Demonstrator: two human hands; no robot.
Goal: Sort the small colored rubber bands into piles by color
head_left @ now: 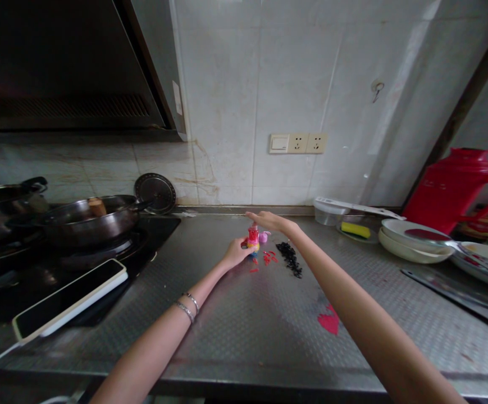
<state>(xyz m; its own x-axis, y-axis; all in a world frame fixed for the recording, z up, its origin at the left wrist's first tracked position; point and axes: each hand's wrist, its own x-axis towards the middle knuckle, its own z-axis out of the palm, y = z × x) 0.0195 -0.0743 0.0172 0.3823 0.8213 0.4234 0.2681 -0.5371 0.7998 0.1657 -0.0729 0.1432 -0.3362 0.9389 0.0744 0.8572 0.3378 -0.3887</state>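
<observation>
My left hand is closed around the side of a small colourful bottle with a red top, standing on the steel counter. My right hand hovers just above and behind the bottle's top, fingers stretched flat toward the left. A small pink cap lies right beside the bottle. Red chopped bits and a strip of black pieces lie on the counter just right of the bottle.
A stove with a dark pan and a pot is at left; a phone lies on its edge. White plates, a yellow sponge, a clear tub and a red thermos jug stand at right. A red smear marks the counter.
</observation>
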